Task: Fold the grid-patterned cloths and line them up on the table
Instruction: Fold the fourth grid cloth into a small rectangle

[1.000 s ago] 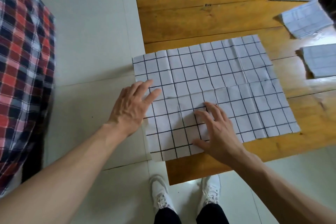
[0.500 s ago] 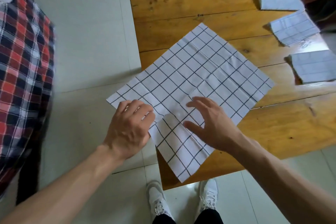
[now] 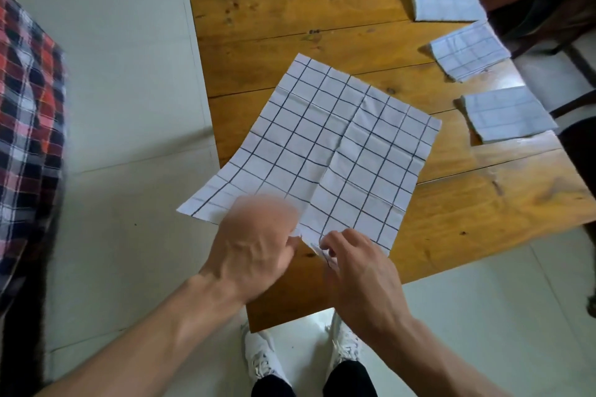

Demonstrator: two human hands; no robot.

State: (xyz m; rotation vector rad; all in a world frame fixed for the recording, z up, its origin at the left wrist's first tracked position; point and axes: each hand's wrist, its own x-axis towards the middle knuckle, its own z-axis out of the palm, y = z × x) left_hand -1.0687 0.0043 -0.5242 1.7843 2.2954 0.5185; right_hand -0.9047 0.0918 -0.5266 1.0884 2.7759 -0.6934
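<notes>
My right hand (image 3: 358, 264) pinches the near edge of the white black-gridded cloth (image 3: 325, 151). My left hand (image 3: 254, 242) is blurred; I cannot tell its grip. The cloth stretches away from both across the wooden counter (image 3: 274, 26).

The left hand (image 3: 258, 245) is smeared with motion blur, so its fingers cannot be made out. Both hands cover the near corner of the cloth (image 3: 325, 151), hiding how either grips it. The right hand (image 3: 358, 271) also hides part of the worktop (image 3: 290, 26) edge. The plaid fabric (image 3: 29, 126) is cut off by the left edge, and the shoes (image 3: 261, 361) are partly hidden by the forearms.
</notes>
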